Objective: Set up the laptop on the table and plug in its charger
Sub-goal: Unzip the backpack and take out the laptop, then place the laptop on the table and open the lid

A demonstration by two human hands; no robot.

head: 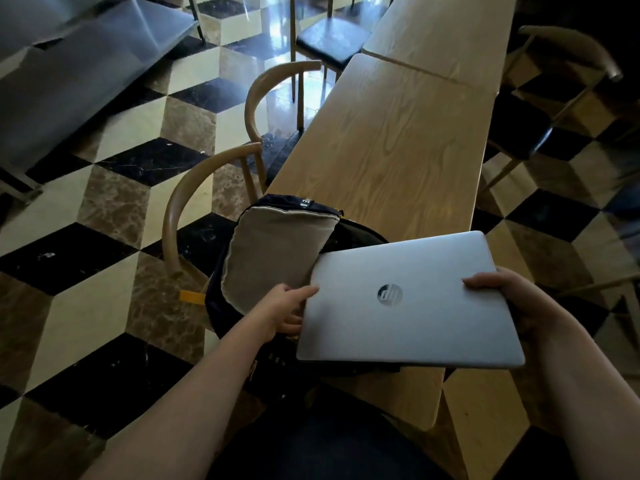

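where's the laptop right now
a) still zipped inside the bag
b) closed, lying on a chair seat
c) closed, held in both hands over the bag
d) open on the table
c: the silver laptop has its lid shut, with the left hand gripping its left edge and the right hand its right edge, above the open dark backpack.

free: bench (398, 133) top is bare wood past the laptop (408, 303) | blocked: open bag (277, 258) sits on the near left corner | blocked left: two chairs (194, 195) stand close to the bench edge | right: another chair (568, 74) beside the bench
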